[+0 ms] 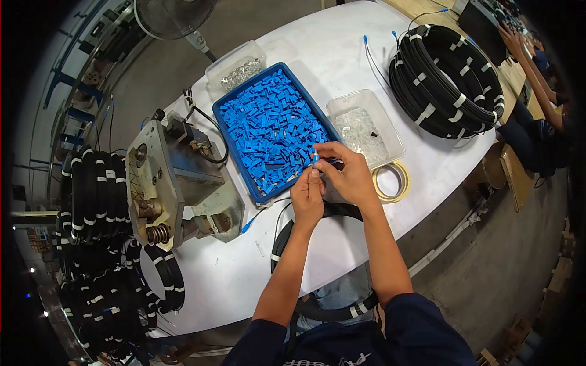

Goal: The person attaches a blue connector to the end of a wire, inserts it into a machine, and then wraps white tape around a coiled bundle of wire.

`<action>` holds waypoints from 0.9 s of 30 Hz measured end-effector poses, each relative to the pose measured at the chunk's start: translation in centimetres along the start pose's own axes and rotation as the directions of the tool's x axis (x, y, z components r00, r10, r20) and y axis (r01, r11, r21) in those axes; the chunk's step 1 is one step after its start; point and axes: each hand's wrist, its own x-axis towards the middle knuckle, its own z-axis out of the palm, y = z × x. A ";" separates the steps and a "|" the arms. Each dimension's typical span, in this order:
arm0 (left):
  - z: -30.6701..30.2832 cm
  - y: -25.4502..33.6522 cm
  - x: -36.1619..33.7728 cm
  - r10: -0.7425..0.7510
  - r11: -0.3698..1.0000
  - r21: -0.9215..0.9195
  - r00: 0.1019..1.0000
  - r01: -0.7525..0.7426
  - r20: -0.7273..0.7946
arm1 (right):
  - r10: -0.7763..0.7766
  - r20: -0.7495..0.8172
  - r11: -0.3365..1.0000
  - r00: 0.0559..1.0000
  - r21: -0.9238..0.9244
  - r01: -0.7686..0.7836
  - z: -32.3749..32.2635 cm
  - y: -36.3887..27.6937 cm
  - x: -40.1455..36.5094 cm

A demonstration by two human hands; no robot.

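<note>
My left hand (307,194) and my right hand (350,175) meet over the near right corner of a blue tray (259,196). Between their pinched fingertips is a small blue cable connector (315,158), partly hidden by the fingers. The tray is filled with loose blue connector pieces (268,122). Beneath my forearms a black cable coil (282,243) lies at the table's near side, with part of it hanging over my lap. Beside the tray, a blue-tipped cable end (246,228) rests on the white table.
A metal press (183,183) stands left of the tray. Clear bins (395,137) with small parts flank it. Near my right wrist lies a tape roll (400,196). Black cable coils (421,91) sit far right, more (91,201) at left. Another person's arm (531,73) shows at right.
</note>
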 end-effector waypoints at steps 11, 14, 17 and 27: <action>-0.1 -0.1 0.0 -0.008 1.000 0.019 1.000 0.008 0.013 | 0.011 0.003 1.000 1.000 0.026 -0.011 0.0 0.7 0.2; -0.1 -0.1 -0.1 0.008 0.999 0.036 1.000 -0.008 0.014 | 0.008 0.010 1.000 1.000 0.009 -0.009 -0.1 0.7 0.2; -0.1 -0.2 -0.1 0.003 1.000 0.023 1.000 -0.004 0.012 | 0.021 0.003 1.000 1.000 0.006 -0.021 -0.1 0.4 0.1; -0.6 -0.8 0.3 -0.023 1.000 -0.014 0.999 0.023 -0.034 | -0.052 -0.042 0.997 0.998 0.053 0.054 2.0 1.3 0.1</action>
